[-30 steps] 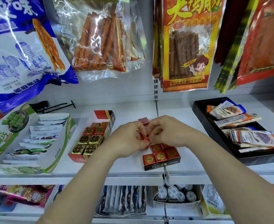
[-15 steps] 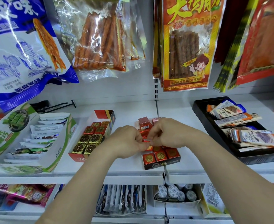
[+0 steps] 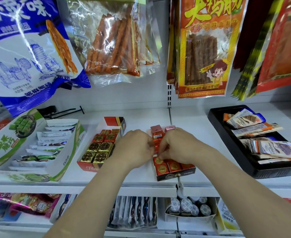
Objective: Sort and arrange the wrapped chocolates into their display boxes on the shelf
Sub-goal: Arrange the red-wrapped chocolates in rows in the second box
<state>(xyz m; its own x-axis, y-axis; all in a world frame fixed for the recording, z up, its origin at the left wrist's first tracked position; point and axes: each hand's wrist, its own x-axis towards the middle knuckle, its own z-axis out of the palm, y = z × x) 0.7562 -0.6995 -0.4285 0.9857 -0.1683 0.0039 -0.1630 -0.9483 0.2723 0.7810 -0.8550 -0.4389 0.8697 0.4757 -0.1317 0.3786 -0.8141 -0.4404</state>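
Two chocolate display boxes stand on the white shelf. The left box (image 3: 88, 166) holds gold and red foil squares. The right, dark box (image 3: 175, 176) holds red foil chocolates (image 3: 162, 168) at its front. My left hand (image 3: 134, 150) and my right hand (image 3: 177, 146) meet over the middle of the right box, fingers curled, pinching red chocolates there. Fingertips hide what they grip. A red wrapped chocolate (image 3: 155, 130) and a pink one (image 3: 169, 128) stick up at the box's back.
A green-and-white box (image 3: 69, 162) of wrapped bars sits at left. A black tray (image 3: 230, 152) of chocolate bars sits at right. Snack bags (image 3: 204, 48) hang above the shelf. A lower shelf holds more packets and small cups (image 3: 187, 206).
Both hands have dropped slightly toward the front of the right box. The red and pink chocolates at the box's back have come into view behind them.
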